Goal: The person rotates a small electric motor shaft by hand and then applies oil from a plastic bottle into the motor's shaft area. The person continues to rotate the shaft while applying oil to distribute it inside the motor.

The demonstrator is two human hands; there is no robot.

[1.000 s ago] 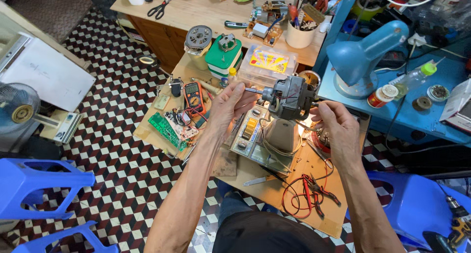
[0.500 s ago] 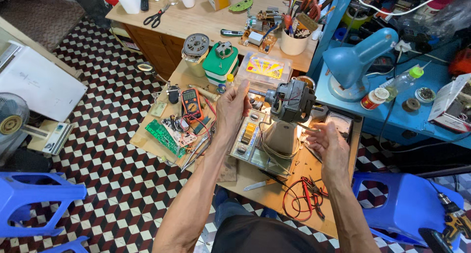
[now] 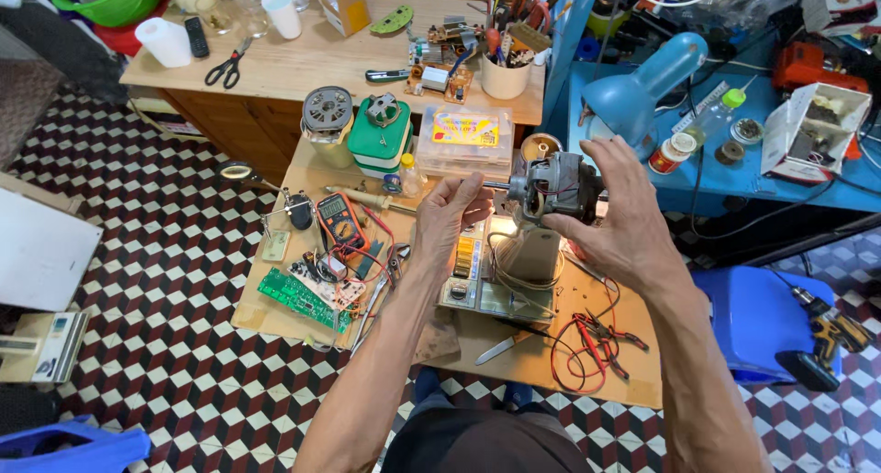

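the fan motor (image 3: 551, 187) sits on top of its pale stand (image 3: 532, 253), raised above the low wooden table (image 3: 541, 367), and both hands are on it. the right hand (image 3: 617, 218) is wrapped round the motor's back and right side, fingers spread and curled over the casing, so it has hold of the body. the left hand (image 3: 451, 218) is to the left of the motor, its fingertips pinched on the thin shaft (image 3: 496, 187) sticking out of the front; the rest of that hand is loosely curled.

risks, as i judge them: thin wires (image 3: 514, 269) hang from the motor down beside the stand, just under the right hand, and turning or lifting the motor could tug them loose. the pinch on the shaft is small, so it could slip. below the right wrist lie pliers (image 3: 601, 337) in a tangle of red leads (image 3: 571, 356), and a knife (image 3: 503, 347) lies nearer the body; a dropped elbow could catch them. left of the left forearm sit a multimeter (image 3: 336, 218) and a green circuit board (image 3: 298, 296), close enough for a sweep of the arm to knock them.
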